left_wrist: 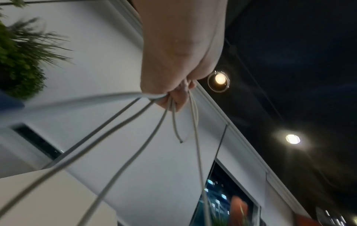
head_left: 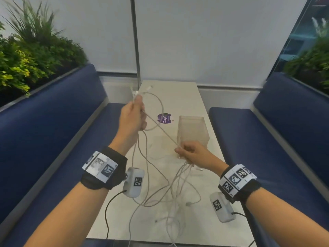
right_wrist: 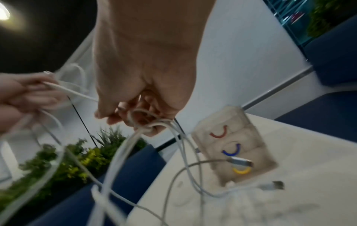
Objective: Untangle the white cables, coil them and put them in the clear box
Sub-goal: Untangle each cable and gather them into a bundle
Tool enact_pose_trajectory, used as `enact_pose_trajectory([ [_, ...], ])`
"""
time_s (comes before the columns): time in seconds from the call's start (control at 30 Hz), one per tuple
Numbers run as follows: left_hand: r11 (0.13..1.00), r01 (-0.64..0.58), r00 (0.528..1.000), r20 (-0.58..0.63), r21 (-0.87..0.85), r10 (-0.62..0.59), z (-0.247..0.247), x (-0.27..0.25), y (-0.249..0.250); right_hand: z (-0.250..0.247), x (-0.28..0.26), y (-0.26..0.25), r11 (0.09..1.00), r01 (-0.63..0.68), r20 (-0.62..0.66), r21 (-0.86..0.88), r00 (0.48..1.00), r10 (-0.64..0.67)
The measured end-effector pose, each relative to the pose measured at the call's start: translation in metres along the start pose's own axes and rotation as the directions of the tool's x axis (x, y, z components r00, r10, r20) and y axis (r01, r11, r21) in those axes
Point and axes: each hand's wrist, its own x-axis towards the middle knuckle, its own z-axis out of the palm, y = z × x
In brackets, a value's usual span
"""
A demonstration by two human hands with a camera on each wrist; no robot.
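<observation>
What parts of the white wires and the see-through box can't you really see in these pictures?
- Head view: the white cables run off the bottom edge, so their count and full tangle cannot be told.
- Head view: the right hand covers the near lower corner of the clear box; whether anything lies inside is unclear.
- Left wrist view: the left hand hides its own grip on the cables.
- Right wrist view: motion blur smears the plug ends.

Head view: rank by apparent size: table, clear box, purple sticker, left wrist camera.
1. table
2. clear box
3. left wrist camera, close to the box in size but nearer the lens, so that order is unsure
4. purple sticker
</observation>
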Motion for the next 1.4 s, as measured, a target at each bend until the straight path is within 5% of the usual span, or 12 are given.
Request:
enact_pose_trajectory([
  [0.13,0.995,-0.088,0.987,-0.136,-0.037,0.082,-0.007,0.006,0.005,-0.007,0.008,0.015,0.99,0.019,-0.039,-0.137,0.999,-0.025],
  [0.3,0.966,-0.201,0.952,-0.265,-0.162,0.154,-0.017,0.01,0.03,-0.017,0.015,0.035,0.879,0.065,0.073,-0.472,0.997,-0.035],
  [0.53,0.949,-0.274,0.916,-0.343,-0.156,0.208,-0.036,0.018,0.039,-0.019,0.005,0.064,0.833,0.165,0.14,-0.528,0.984,-0.106],
  [0.77,0.918,-0.354,0.863,-0.442,-0.181,0.246,-0.055,0.027,0.05,-0.038,-0.015,0.099,0.843,-0.061,0.088,-0.534,0.988,0.127],
  [0.87,0.891,-0.408,0.836,-0.473,-0.199,0.278,-0.064,0.03,0.061,-0.046,-0.025,0.13,0.721,-0.268,0.004,-0.639,0.936,0.351],
  [1.03,0.873,-0.419,0.817,-0.522,-0.249,0.243,-0.073,0.037,0.069,-0.05,-0.032,0.163,0.513,-0.425,-0.151,-0.745,0.858,0.491],
  [1.13,0.928,-0.308,0.891,-0.406,-0.208,0.205,-0.067,0.033,0.053,-0.047,-0.028,0.162,0.479,-0.473,-0.086,-0.739,0.772,0.63],
  [1.2,0.978,-0.17,0.959,-0.249,-0.119,0.136,-0.056,0.026,0.037,-0.044,-0.022,0.145,0.6,-0.508,0.019,-0.618,0.753,0.658],
  [1.3,1.0,-0.02,1.0,0.002,0.014,0.02,-0.037,0.012,0.012,-0.033,-0.007,0.107,0.851,-0.432,0.101,-0.298,0.872,0.478],
  [1.4,0.997,0.055,0.964,0.259,0.052,-0.066,-0.028,-0.002,-0.004,-0.017,0.015,0.091,0.93,-0.252,0.069,-0.268,0.958,0.279],
])
